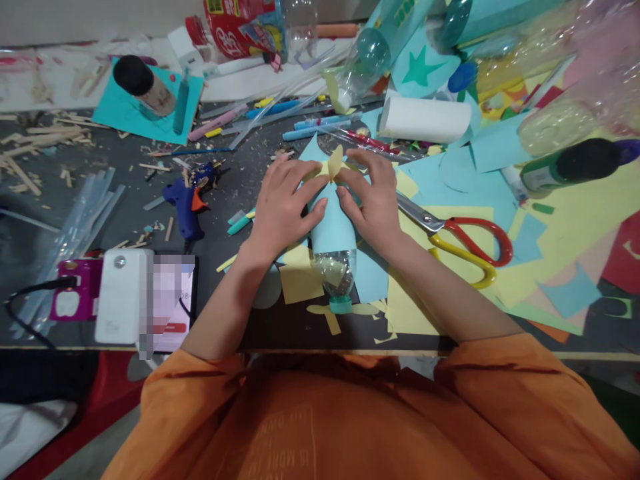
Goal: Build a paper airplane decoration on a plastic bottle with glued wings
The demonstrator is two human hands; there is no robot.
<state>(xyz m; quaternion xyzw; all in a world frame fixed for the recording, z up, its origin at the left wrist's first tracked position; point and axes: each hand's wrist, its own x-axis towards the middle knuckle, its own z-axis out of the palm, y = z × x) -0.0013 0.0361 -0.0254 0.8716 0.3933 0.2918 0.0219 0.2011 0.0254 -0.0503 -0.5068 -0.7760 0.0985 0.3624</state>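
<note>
Your left hand and right hand pinch a yellow cutout against the blue-wrapped bottle, probably to keep it flat. The bottle lies on the bench, cap toward you, likely for easy reach; scissors sit beside your right forearm.

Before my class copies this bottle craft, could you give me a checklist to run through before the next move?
1. Both hands at the yellow paper piece: ok, fingers of left hand and right hand touch it.
2. Blue paper wrap around plastic bottle: ok.
3. Green cap on: ok.
4. Yellow piece firmly stuck: cannot tell.
5. Glue gun cool: cannot tell.
6. Tabletop free of scraps: not ok.
</note>
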